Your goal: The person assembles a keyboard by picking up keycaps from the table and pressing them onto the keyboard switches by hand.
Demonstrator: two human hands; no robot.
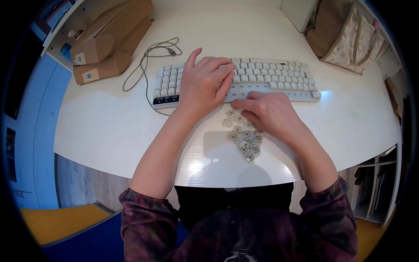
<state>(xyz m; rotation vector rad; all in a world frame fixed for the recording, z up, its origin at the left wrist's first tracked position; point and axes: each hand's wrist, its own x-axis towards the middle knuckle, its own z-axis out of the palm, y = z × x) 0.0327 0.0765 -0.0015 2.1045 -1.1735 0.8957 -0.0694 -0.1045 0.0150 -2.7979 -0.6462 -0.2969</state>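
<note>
loose square off-white plastic keycaps (246, 134) trailed downward at frame centre, nearer the right hand (269, 114) than the left hand (205, 81); both half-curled, hold unclear.

Well behind the left hand (207, 81) we see a gathered sleeve (146, 218), mottled dark plum; behind the right hand (271, 111), a matching sleeve (329, 214). Between them, the dark top (266, 233) bears a pale print (240, 256).

Single head-worn wide-angle view, facing forward and down, near above the desk (109, 135), keyboard (257, 78) ahead
</note>
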